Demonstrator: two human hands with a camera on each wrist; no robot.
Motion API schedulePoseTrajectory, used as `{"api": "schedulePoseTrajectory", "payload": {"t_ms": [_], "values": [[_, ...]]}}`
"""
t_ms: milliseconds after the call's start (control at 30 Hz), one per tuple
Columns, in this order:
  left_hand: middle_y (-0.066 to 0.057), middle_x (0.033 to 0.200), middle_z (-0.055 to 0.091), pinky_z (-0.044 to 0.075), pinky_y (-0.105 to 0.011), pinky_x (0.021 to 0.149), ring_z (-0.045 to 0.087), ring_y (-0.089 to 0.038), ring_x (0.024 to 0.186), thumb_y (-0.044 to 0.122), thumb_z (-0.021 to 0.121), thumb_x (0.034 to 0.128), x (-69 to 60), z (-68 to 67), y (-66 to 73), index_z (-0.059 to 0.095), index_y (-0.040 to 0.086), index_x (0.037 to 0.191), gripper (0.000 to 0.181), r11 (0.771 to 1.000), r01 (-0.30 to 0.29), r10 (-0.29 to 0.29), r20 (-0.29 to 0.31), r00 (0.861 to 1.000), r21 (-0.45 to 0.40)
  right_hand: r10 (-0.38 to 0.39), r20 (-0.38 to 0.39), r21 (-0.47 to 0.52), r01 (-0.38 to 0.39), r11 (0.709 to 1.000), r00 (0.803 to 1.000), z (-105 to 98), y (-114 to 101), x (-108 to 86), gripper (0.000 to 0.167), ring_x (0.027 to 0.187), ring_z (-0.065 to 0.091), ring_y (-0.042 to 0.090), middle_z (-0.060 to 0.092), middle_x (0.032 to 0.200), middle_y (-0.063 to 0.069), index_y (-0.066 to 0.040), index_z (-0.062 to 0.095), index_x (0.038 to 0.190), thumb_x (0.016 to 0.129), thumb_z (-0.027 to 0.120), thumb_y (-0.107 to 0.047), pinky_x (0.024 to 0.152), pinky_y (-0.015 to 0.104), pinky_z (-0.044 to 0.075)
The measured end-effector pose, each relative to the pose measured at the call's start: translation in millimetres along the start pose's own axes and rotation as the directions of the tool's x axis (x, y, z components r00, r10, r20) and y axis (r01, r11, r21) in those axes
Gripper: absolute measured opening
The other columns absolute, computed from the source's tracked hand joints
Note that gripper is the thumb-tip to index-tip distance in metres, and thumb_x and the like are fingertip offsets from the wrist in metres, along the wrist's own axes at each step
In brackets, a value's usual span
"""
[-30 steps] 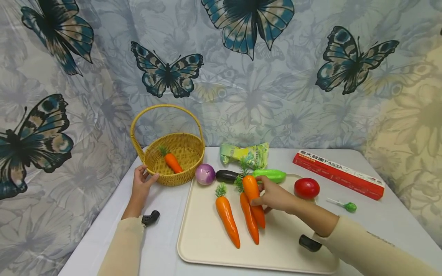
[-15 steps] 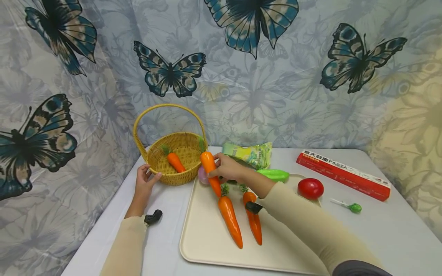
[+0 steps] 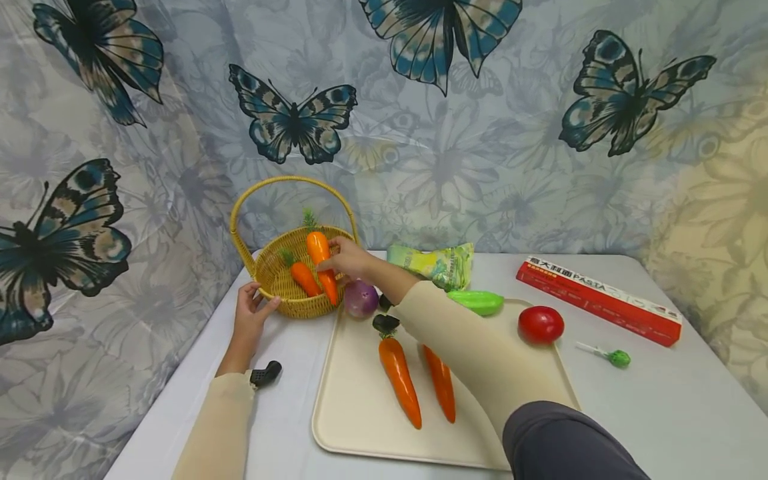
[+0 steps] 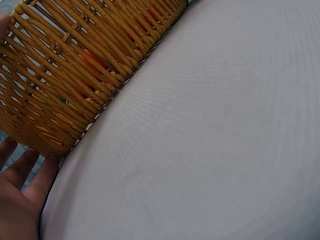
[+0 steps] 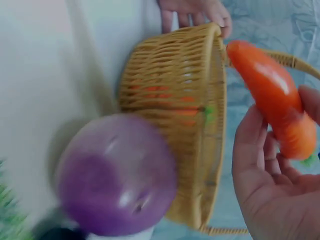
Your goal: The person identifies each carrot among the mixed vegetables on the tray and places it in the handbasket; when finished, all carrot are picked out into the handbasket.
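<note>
My right hand (image 3: pixel 350 260) pinches an orange carrot (image 3: pixel 319 248) over the wicker basket (image 3: pixel 300 308); in the right wrist view the thumb and fingers hold the carrot (image 5: pixel 272 85) near its thick end, beside the basket's opening. Another carrot (image 3: pixel 305 279) lies inside the basket. At the basket's left front rim is my left hand (image 3: pixel 247 320), its thumb and fingers on the rim; the left wrist view shows spread fingers against the woven side (image 4: pixel 80 55). Two carrots (image 3: pixel 400 381) (image 3: pixel 441 383) lie on the cream tray (image 3: pixel 360 440), the right one partly behind my sleeve.
A purple onion (image 3: pixel 361 298) sits just right of the basket. Behind the right arm are a green packet (image 3: pixel 444 265), a green vegetable (image 3: pixel 480 302) and a mostly hidden dark one. Farther right are a tomato (image 3: pixel 541 325), a lollipop (image 3: pixel 618 359) and a red pasta box (image 3: pixel 600 300).
My right hand has lifted a carrot from the tray and carried it left to the basket, its sleeve now crossing the tray. The left hand stays at the rim.
</note>
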State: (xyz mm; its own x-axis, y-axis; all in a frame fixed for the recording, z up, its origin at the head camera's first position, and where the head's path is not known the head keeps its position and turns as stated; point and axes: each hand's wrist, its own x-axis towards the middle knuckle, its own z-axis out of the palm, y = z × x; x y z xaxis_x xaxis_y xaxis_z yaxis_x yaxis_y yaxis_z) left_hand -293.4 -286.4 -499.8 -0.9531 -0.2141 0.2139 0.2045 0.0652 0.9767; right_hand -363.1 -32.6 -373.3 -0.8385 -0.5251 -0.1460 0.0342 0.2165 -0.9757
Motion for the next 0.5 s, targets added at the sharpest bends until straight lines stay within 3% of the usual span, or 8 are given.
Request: {"api": "schedulePoseTrajectory", "payload": {"t_ms": [100,267,500], "values": [[-0.012,0.157,0.021,0.037,-0.028,0.1,0.029,-0.03,0.139,0.006,0.066,0.0927,1.7,-3.2,0.9,0.025,0.0,0.135,0.059,1.0,0.009,-0.009,-0.012,1.0,-0.016,-0.045,-0.021,0.042,0.046,0.998,0.999,11.9,-7.9,18.2,0.072,0.097,0.063,0.025,0.056,0.114,0.012,-0.008,0.033,0.146,0.087,0.074,-0.01,0.076,0.045,0.056],[-0.012,0.158,0.018,0.037,-0.029,0.101,0.027,-0.03,0.14,0.004,0.066,0.0926,3.1,-3.3,1.2,0.026,0.001,0.134,0.058,0.999,0.016,-0.016,-0.002,1.0,-0.032,-0.15,-0.11,-0.021,0.149,0.989,0.983,32.8,-2.7,38.9,0.073,0.097,0.062,0.022,0.056,0.112,0.009,-0.014,0.031,0.15,0.089,0.072,-0.009,0.075,0.039,0.056],[-0.011,0.158,0.02,0.034,-0.037,0.105,0.028,-0.03,0.139,0.006,0.067,0.0922,5.8,0.1,0.7,0.027,0.003,0.133,0.057,1.0,0.008,-0.008,0.006,1.0,-0.02,-0.14,-0.185,-0.19,0.104,0.976,0.973,56.8,20.7,47.0,0.073,0.091,0.059,0.018,0.054,0.109,0.003,-0.019,0.033,0.149,0.089,0.074,-0.021,0.08,0.039,0.052]]}}
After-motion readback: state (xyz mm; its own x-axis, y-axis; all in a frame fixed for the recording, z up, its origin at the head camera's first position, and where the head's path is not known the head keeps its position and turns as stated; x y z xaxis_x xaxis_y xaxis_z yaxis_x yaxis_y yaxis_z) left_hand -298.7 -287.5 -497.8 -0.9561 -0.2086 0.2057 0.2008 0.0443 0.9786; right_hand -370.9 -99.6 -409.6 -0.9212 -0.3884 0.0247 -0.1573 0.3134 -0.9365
